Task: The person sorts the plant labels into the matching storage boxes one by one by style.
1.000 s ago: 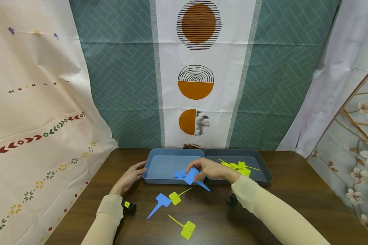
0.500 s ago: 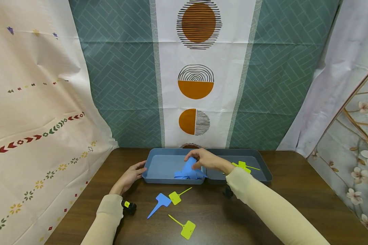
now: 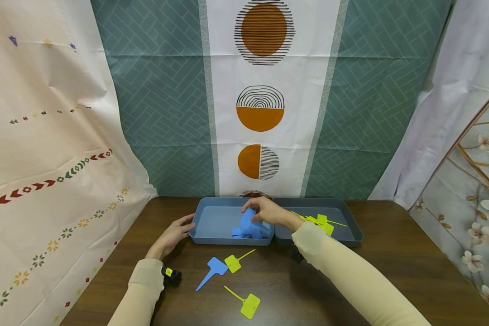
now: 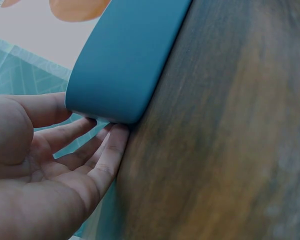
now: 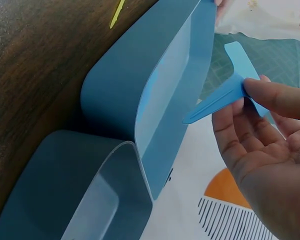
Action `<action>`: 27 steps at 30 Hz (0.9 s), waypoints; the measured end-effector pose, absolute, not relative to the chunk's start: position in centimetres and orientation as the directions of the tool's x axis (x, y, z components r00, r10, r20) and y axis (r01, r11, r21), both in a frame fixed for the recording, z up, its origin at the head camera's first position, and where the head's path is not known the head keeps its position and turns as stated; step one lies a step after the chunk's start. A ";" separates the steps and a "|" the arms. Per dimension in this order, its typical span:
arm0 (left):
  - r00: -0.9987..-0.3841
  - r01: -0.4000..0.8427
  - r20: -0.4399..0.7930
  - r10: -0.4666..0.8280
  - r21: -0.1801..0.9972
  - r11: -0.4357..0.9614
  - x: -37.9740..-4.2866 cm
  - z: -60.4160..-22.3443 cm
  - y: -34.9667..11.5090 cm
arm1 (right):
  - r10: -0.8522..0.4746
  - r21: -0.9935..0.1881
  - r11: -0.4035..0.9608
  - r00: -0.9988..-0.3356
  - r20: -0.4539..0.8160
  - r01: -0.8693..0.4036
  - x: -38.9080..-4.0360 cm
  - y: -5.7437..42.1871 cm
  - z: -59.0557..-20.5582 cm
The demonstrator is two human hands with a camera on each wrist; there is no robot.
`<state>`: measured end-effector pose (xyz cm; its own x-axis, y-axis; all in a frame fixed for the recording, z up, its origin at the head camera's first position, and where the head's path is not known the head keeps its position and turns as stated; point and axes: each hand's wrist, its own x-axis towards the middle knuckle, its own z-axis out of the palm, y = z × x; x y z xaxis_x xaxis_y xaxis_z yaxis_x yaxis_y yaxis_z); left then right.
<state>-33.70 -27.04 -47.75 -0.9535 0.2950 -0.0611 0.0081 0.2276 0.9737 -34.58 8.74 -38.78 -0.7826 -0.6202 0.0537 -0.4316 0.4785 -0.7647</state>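
In the head view my right hand (image 3: 270,212) is over the right end of the blue tray (image 3: 212,222). Thumb and fingers pinch a blue T-shaped plant label (image 5: 222,97), its pointed stem angled toward the tray in the right wrist view. Below it, several blue plant labels (image 3: 240,234) lie in a small heap inside that tray. My left hand (image 3: 176,234) touches the tray's outer left end; the left wrist view shows its extended fingers against the wall (image 4: 122,65), with the thumb near the rim.
A dark grey tray (image 3: 344,213) with several yellow-green plant labels (image 3: 322,223) adjoins the blue tray's right end. In front, on the brown wooden table (image 3: 395,253), lie a blue label (image 3: 215,267) and two yellow-green labels, one nearer (image 3: 250,306) and one farther (image 3: 233,263).
My right hand has moved left and up from the tray's front edge, carrying the blue plant label over the inside of the blue tray. The left hand has stayed in place.
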 end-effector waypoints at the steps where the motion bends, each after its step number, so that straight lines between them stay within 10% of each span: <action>1: -0.954 0.003 -0.063 0.292 0.975 0.220 -33.7 -47.7 -27.0 | -0.621 -0.763 0.479 -0.782 0.054 -0.434 -34.6 8.7 -38.8; 27: -0.954 0.007 -0.061 0.293 0.975 0.224 -33.5 -47.7 -27.2 | -0.631 -0.752 0.511 -0.776 0.000 -0.417 -34.9 8.1 -39.5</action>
